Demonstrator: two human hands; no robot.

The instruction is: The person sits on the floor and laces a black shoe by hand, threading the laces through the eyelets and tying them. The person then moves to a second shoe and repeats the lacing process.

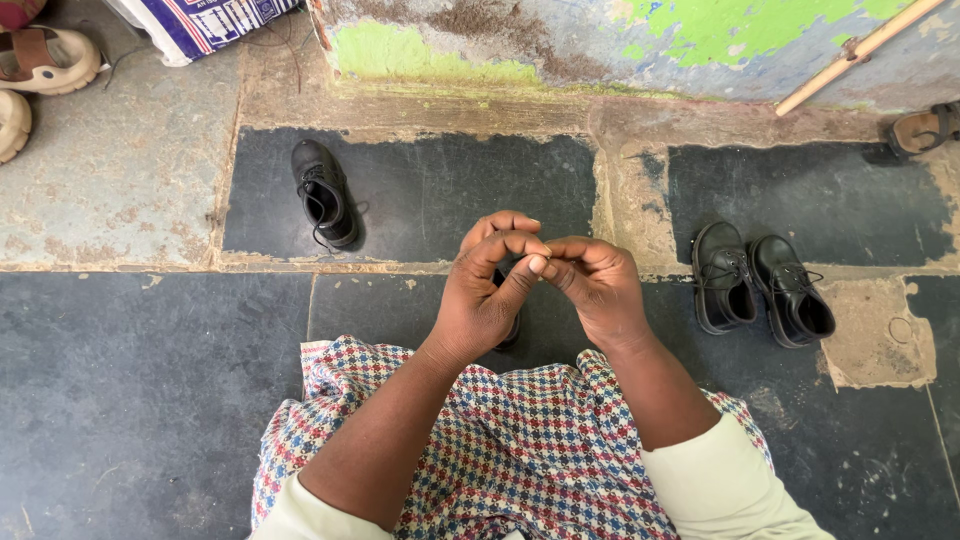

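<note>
Between the fingertips of both hands something small and thin is pinched, too small to make out. The left hand has its fingers curled tight, thumb pressed up to meet the forefinger, and the right hand is curled the same way, its fingertips touching those of the left. Just below the left hand a black shoe shows only as a dark edge by the heel of the palm — the hands hide most of it, and whether they touch it I cannot tell.

Both forearms run down to pale sleeves, over a checked cloth in red, blue and white that covers the lap. Well apart to the left, a single black lace-up shoe lies on the dark stone floor, its laces loose. To the right, a pair of black shoes stands side by side, toes toward the wall. At the far edges — pale sandals top left, a wooden stick leaning on the peeling green and blue wall
</note>
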